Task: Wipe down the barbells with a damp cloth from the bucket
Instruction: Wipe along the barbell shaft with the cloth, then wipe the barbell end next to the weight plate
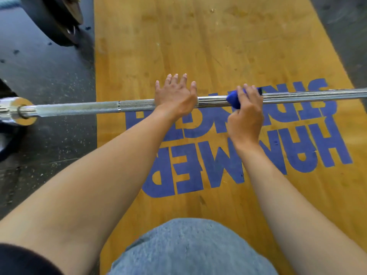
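From the head camera, looking down, a steel barbell (79,109) runs across the picture from the left edge to the right edge, above a wooden platform (198,46) painted with large blue lettering (248,151) that reads upside down from this side. The bar's knurled grey section lies to the left, and its smoother, shinier stretch lies between and beyond the hands. At the far left the bar meets a chrome collar and sleeve (14,111), which sits over dark speckled rubber flooring (49,76).

The left hand (174,96) rests palm-down on the bar, fingers straight and spread, pointing away from the person; it presses on the bar without curling round it. Just to its right, the right hand (245,114) has its fingers curled over a blue cloth (232,100), wrapping it round the bar so that the cloth touches the steel; a small dark corner of the cloth shows beyond the fingertips.

At the top left a black weight plate (51,18) stands on the rubber flooring, well apart from the hands. At the bottom centre the person's knee in light blue denim (188,249) fills the foreground, with both bare forearms reaching forward over it.
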The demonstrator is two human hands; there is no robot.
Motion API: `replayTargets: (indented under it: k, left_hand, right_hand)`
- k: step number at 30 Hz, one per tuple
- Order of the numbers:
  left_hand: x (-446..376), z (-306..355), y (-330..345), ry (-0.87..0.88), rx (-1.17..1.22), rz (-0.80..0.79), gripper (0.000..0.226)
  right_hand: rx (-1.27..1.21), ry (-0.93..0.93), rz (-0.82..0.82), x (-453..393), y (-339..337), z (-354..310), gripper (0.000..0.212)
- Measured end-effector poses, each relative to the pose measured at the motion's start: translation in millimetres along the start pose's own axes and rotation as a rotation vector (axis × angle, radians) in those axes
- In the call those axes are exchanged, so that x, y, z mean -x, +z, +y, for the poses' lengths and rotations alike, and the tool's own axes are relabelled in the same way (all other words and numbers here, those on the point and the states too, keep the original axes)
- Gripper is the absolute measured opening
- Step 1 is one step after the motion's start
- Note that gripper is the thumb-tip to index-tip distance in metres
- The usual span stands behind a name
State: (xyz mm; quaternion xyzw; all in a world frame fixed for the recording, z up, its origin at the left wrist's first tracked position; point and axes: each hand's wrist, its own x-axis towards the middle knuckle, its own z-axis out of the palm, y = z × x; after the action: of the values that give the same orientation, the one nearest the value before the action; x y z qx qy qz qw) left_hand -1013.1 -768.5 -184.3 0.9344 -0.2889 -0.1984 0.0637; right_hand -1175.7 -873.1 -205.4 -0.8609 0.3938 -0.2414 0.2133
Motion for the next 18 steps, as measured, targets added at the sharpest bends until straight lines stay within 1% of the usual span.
replayTargets:
  k: [3,4,5,8,9,10,13,14,15,17,18]
  left_hand:
    - [-17.8,0.6,-11.4,-0.01,-0.004,-0.07,0.066]
    - [-23.8,0.7,-15.2,-0.009,-0.009,-0.091,0.067]
    - [-30.0,0.4,-18.5,-0.007,-0.014,-0.11,0.067]
    - [-45.7,-0.8,-23.5,0.001,-0.01,-0.151,0.068]
    - [-50.0,-1.1,-24.7,0.003,-0.014,-0.151,0.068]
    - [-54.4,-1.2,-26.2,0.007,-0.015,-0.148,0.068]
    - [-66.2,-0.5,-31.2,0.008,0.0,-0.133,0.068]
    - [-69.6,-0.1,-32.9,0.011,0.003,-0.122,0.068]
    - [-72.7,0.0,-34.4,0.016,0.01,-0.116,0.068]
    - [-79.3,-0.7,-37.8,0.019,0.026,-0.115,0.068]
    - [-83.1,-0.9,-39.3,0.017,0.03,-0.117,0.068]
  right_hand:
    - [-0.004,-0.361,-0.203,-8.4,12.0,-17.9,0.063]
    - [-0.001,-0.403,-0.241,-17.1,11.7,-15.7,0.064]
    - [-0.005,-0.364,-0.241,-28.1,10.5,-10.6,0.064]
    - [-0.026,-0.035,-0.112,-46.4,9.5,-3.1,0.061]
    - [-0.01,-0.007,-0.1,-46.6,12.8,-11.5,0.061]
    - [-0.005,-0.045,-0.128,-46.2,17.9,-21.9,0.061]
    - [0.003,-0.363,-0.345,-48.7,27.1,-41.2,0.067]
    - [0.01,-0.385,-0.369,-57.6,25.8,-39.0,0.067]
    - [0.023,-0.324,-0.343,-68.0,23.5,-32.7,0.067]
    - [0.042,-0.077,-0.22,-79.8,18.8,-24.2,0.065]
    - [0.059,-0.011,-0.178,-79.7,20.5,-27.4,0.063]
